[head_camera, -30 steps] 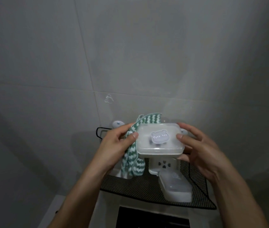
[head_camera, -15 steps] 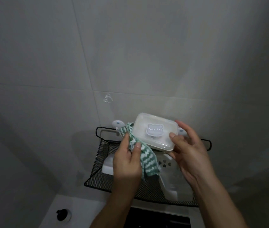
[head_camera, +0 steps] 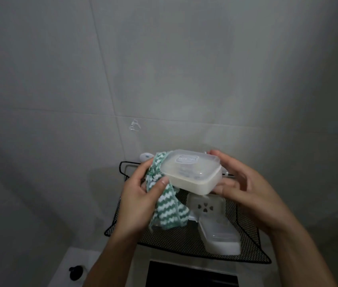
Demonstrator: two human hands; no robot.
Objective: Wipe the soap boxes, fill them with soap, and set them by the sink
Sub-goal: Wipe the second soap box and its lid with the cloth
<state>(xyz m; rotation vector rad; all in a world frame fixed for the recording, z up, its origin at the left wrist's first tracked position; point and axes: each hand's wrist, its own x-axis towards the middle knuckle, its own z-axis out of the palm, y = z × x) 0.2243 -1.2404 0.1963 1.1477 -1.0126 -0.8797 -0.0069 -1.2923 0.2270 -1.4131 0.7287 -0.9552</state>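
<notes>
A green-and-white striped cloth (head_camera: 165, 206) is pinched in the left hand (head_camera: 141, 195), fingers curled, and pressed against the left end of the closed soap box (head_camera: 193, 172). The box's right end is cupped by the right hand (head_camera: 244, 189), fingers bent round its far side. The box is held tilted in the air above a black mesh basket (head_camera: 253, 245), where two more soap boxes (head_camera: 211, 222) lie. Risk as judged: the slick plastic could be pushed out of the light right-hand hold by wiping pressure and dropped onto the boxes below; the lid might be popped open.
</notes>
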